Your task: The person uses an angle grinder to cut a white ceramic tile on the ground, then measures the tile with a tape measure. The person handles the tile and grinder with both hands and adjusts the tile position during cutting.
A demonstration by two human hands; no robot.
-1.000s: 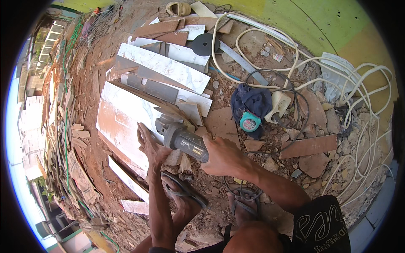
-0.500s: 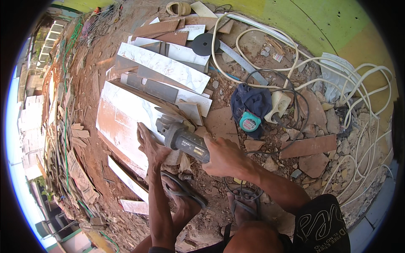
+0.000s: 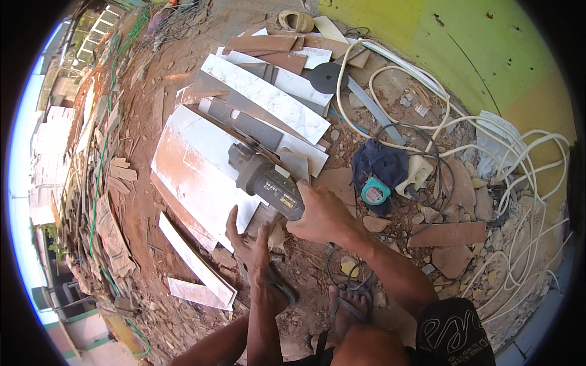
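So the big white tile [image 3: 204, 171] is the main piece here, a broad slab with reddish dust over its left part. I'd call this partway: the two narrow white strips [image 3: 195, 262] on the near side of that tile look like offcuts, while the slab itself seems to have plenty left. Counts, big to small: one big tile, a bunch of stacked pieces [image 3: 268, 94] beyond it (too overlapped to count), those two strips, one grinder [image 3: 273, 184] with its head over the tile's right edge. Right hand [image 3: 325, 213] has its fingers wrapped around the grinder body. Left hand [image 3: 251, 247] is by the tile's near corner, fingers spread, nothing in them; can't tell if it's touching. Right of the tile: one dark blue cloth [image 3: 379, 161], one black disc [image 3: 329, 78] farther back, one teal tape measure [image 3: 375, 193] against the cloth.
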